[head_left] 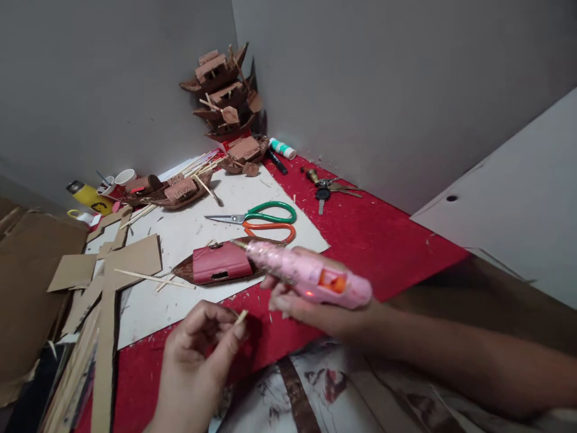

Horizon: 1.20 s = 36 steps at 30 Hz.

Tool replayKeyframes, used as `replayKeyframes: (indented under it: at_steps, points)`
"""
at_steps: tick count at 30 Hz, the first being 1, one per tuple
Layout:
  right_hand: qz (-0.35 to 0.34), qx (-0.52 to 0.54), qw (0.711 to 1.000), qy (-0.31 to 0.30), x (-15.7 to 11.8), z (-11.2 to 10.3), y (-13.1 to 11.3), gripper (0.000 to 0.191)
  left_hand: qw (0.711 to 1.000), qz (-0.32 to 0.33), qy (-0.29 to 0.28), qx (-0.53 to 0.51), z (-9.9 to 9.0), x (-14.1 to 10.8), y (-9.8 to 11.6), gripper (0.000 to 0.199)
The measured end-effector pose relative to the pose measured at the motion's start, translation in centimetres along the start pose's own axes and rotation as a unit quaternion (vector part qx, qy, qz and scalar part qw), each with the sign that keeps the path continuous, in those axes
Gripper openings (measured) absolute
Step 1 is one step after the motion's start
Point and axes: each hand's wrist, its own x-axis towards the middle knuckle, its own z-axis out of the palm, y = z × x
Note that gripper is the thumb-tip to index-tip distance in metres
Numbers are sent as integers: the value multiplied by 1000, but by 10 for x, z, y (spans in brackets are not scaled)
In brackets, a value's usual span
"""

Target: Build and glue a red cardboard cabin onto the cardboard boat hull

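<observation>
My right hand [306, 307] is wrapped round a pink glue gun [288, 267], whose nozzle points left over a model boat. A small red light glows on its side. Between the thumb and forefinger of my left hand [201, 343] is a short piece of wooden stick [242, 316], held in front of the boat. That model boat [220, 264] has a brown hull and a red roof with a dark opening; its right end is hidden behind the glue gun. Just behind it lie scissors [252, 218] with one green and one orange handle.
Several finished-looking boats [225, 90] are stacked in the corner, with others on the white sheet [311, 231]. Cardboard pieces [108, 300] and thin sticks [153, 278] lie left. Keys [331, 189], a marker [277, 162] and a glue stick [282, 148] lie near the wall. A yellow bottle [90, 197] stands far left.
</observation>
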Motion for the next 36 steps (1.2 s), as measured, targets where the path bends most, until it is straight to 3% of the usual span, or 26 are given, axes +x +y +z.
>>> replayKeyframes:
  at_steps: [5,9,13,17,21,25,28,32,36]
  points:
    - [15,26,998,-54,3,12,1,20,999,6,9,-31,20,-6,6,12]
    - [27,120,990,-67,5,17,9,24,991,-27,25,-128,27,-6,-6,10]
    - [46,215,971,-91,5,23,16,29,963,-84,8,-257,34,-3,-20,14]
    - [43,214,973,-78,6,25,15,31,952,-81,26,-295,38,-4,-25,17]
    - [27,155,987,-35,8,21,9,29,973,-14,149,-176,30,-5,-25,14]
    - [-38,81,996,22,8,11,5,31,962,16,271,-36,21,0,-22,25]
    - [-72,24,997,21,6,3,6,34,957,20,290,-8,17,5,-24,29]
    - [-77,-147,986,-33,-1,-7,10,15,948,32,315,18,17,11,-28,20]
    - [-86,-287,951,-71,-2,-9,12,28,945,73,317,27,19,14,-29,15]
